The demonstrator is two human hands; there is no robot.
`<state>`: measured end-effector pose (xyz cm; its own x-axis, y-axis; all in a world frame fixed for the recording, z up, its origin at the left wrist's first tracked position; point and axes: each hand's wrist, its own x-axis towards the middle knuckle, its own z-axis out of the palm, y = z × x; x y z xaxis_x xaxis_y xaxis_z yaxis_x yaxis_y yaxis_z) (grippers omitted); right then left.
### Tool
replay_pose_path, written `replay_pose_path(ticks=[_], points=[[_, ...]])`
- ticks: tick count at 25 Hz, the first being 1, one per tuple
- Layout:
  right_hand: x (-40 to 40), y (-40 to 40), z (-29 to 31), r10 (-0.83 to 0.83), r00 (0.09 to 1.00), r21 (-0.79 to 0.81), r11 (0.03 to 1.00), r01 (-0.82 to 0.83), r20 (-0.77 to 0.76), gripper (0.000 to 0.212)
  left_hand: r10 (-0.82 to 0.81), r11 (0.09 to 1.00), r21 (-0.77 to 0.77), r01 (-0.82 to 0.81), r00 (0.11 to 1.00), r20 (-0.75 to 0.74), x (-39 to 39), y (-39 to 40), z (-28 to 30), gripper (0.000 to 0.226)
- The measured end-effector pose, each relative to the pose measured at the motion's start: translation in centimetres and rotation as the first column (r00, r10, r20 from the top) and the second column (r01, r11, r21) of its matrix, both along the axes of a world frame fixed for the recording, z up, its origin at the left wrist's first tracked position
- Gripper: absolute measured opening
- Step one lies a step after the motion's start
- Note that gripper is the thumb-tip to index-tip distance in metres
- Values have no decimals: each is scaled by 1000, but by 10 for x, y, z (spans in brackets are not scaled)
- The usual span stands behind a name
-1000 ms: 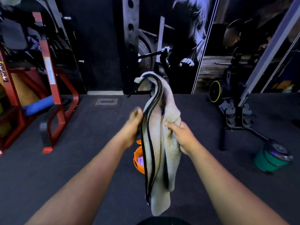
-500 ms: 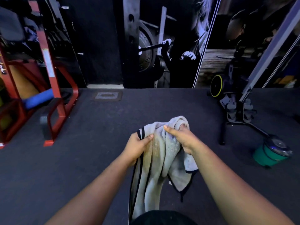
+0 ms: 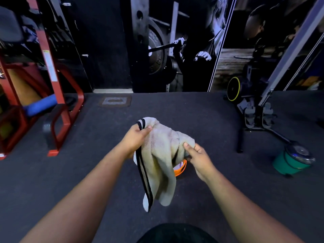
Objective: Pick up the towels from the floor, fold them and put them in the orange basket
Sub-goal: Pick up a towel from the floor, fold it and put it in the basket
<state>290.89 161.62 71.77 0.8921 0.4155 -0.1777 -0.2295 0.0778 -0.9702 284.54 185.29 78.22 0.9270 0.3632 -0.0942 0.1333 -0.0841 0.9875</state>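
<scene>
A person's left hand and right hand each grip an upper edge of a cream towel with black stripes, held above a dark gym floor. Part of an orange basket shows behind the hanging cloth; a green bucket stands well apart to the right.

towel: spread wider than before | orange basket: uncovered again beneath it
</scene>
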Motion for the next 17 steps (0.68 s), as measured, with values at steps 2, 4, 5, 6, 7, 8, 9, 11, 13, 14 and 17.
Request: replay_pose_path(ticks=[2,4,5,6,7,8,9,11,13,14,17], points=[[12,-4,9,-81,995,-69,994,85,57,15,-57,955,282,89,991,-120,0,26,4,19],[20,-6,20,-137,979,-183,969,164,149,22,-43,924,365,115,979,-198,2,45,9,17],[23,-5,27,-104,977,-231,962,147,186,33,-35,948,304,94,981,-191,2,50,14,17],[27,-3,36,-31,974,-313,944,101,223,45,-32,988,147,54,989,-144,2,49,20,18],[31,-1,43,68,962,-436,898,55,263,52,-23,997,-71,18,997,-71,3,46,25,21],[34,1,48,167,939,-542,840,23,299,50,-11,960,-278,14,1000,13,5,43,27,27],[38,4,51,221,912,-620,784,44,345,42,-22,917,-395,50,997,75,6,39,22,35],[46,9,53,194,876,-638,755,155,442,26,-108,937,-327,118,993,49,2,25,-1,36],[53,6,53,146,860,-646,724,244,489,25,-112,990,-95,104,990,-88,-5,15,-30,23],[55,2,52,145,849,-684,666,296,509,22,-43,998,-45,38,994,-99,-4,16,-36,18],[64,-16,44,174,855,-846,336,414,488,28,80,995,-65,-80,997,-3,9,23,-20,13]])
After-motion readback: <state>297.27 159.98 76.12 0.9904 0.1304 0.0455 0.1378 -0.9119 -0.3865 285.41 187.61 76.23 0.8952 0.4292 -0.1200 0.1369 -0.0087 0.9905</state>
